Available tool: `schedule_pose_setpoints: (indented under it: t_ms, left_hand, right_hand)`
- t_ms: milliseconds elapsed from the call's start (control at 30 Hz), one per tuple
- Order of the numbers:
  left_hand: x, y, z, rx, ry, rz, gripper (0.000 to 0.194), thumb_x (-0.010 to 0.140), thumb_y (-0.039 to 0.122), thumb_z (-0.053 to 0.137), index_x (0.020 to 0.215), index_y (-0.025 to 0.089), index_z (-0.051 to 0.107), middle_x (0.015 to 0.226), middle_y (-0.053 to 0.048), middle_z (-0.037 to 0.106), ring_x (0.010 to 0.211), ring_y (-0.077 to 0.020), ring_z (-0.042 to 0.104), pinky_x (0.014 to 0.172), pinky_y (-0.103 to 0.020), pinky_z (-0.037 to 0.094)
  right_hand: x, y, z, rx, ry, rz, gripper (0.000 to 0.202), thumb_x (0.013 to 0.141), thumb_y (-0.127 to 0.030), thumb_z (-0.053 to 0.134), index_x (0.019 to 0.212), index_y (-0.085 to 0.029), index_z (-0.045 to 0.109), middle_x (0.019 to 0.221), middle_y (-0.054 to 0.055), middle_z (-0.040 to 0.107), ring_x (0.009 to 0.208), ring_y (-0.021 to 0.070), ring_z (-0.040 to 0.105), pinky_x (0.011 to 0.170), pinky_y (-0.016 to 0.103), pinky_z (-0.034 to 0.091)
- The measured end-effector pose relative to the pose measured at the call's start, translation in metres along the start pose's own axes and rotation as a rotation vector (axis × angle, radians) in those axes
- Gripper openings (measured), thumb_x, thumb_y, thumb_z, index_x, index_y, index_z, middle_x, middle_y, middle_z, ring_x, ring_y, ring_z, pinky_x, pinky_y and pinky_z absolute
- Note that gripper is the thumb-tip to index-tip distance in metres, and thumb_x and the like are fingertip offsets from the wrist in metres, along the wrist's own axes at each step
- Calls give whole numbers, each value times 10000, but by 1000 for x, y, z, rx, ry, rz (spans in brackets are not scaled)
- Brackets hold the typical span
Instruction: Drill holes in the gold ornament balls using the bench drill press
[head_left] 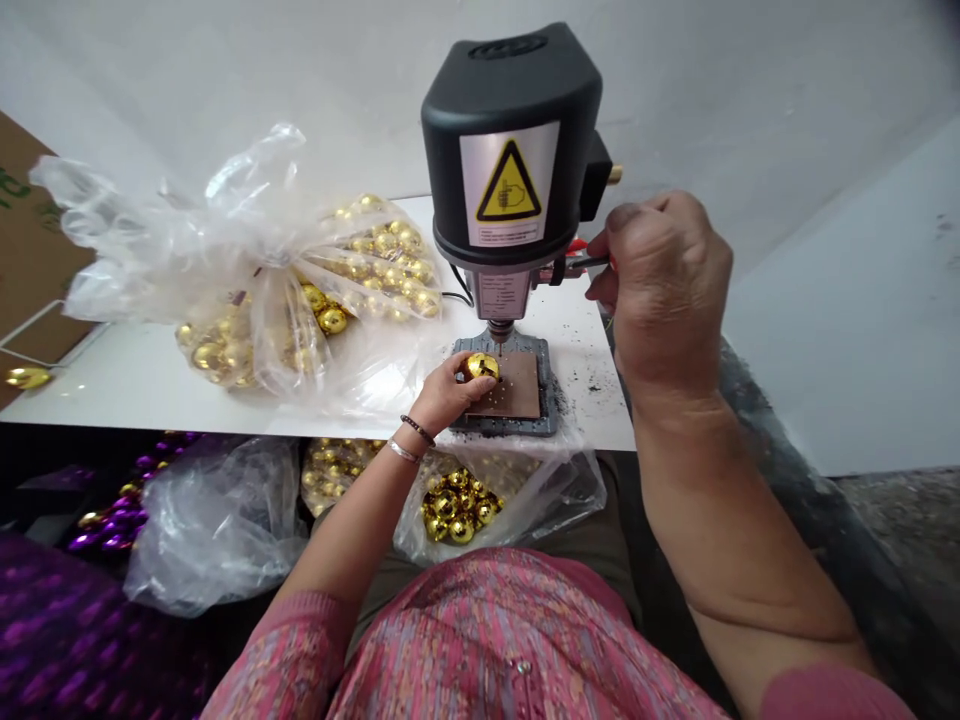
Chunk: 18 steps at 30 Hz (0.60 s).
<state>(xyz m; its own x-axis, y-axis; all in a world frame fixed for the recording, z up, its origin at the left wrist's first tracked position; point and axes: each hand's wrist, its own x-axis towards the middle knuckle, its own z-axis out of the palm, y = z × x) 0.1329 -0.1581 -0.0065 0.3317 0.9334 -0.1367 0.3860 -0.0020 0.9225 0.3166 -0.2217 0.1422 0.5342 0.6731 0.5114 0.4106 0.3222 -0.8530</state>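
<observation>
Between the thumb and fingers of my left hand (444,394) is a shiny gold ball (481,367). The ball is over the brown board (521,388) on the grey base (547,405) of a small black drill press (514,130). Just above and slightly right of the ball is the drill chuck (500,328); whether the bit touches the ball I cannot tell. Raised at the right of the machine, my right hand (664,285) is closed around the end of the feed lever (587,262).
Clear bags of gold balls (375,250) lie on the white table (600,400), left of the press. An open bag of gold balls (459,505) rests at my lap. Purple balls (124,515) and a crumpled plastic bag (217,520) are lower left. Dark shavings surround the base.
</observation>
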Motion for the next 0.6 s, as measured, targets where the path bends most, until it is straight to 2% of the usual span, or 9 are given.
schedule_pose_setpoints:
  t_ms: [133, 267, 367, 467, 600]
  left_hand:
    - [3, 2, 6, 151, 41, 22, 583, 687, 370, 800, 1222, 190, 655, 1019, -39, 716, 816, -162, 648, 751, -281, 526]
    - [3, 13, 12, 295, 40, 61, 583, 687, 306, 798, 1238, 185, 650, 1010, -43, 704, 840, -187, 652, 814, -322, 535]
    - [7, 15, 16, 374, 28, 156, 571, 652, 254, 807, 1201, 174, 673, 1062, -72, 694, 932, -226, 649, 878, -358, 540]
    - [13, 11, 20, 346, 29, 233, 589, 616, 221, 817, 1188, 172, 687, 1153, -96, 680, 1006, -245, 641, 938, -388, 530]
    - [16, 2, 22, 215, -32, 180, 657, 617, 221, 821, 1255, 174, 670, 1077, -68, 714, 948, -225, 663, 923, -380, 536]
  right_hand:
    - [-1, -1, -1, 12, -19, 15, 315, 895, -389, 492, 709, -145, 420, 612, -57, 417, 557, -10, 448, 586, 134, 370]
    - [-1, -1, -2, 4, -38, 11, 324, 911, -401, 475, 718, -152, 400, 614, -62, 422, 555, -6, 498, 588, 130, 390]
    - [-2, -1, -2, 5, -40, 13, 332, 907, -421, 475, 723, -149, 421, 609, -62, 441, 535, -6, 484, 595, 136, 402]
    - [-2, 0, -2, 7, -27, 2, 334, 892, -429, 496, 723, -145, 441, 598, -60, 450, 537, -5, 447, 593, 145, 381]
    - [-5, 5, -5, -17, -27, -18, 351, 864, -476, 502, 733, -151, 477, 600, -47, 483, 574, 21, 433, 580, 173, 351]
